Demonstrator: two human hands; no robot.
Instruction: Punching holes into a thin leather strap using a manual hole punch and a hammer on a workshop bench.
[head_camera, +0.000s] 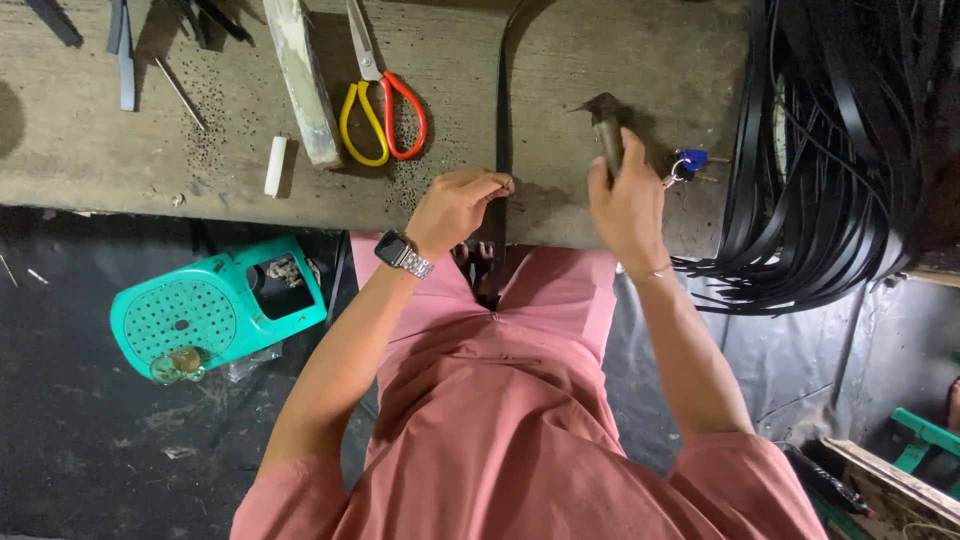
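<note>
Punching a black strap at the bench edge

The left hand (455, 208) pinches a small punch on the black strap (503, 110) at the bench (90, 150) edge; the right hand (628, 205) grips a raised hammer (606, 125). Punched scraps dot the bench near the scissors (378, 95); a pile of straps (840, 150) lies alongside, seemingly unworked.

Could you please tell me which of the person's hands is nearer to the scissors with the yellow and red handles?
Left. The left hand sits just below-right of the scissors; the right hand is farther right, holding a hammer.
</note>
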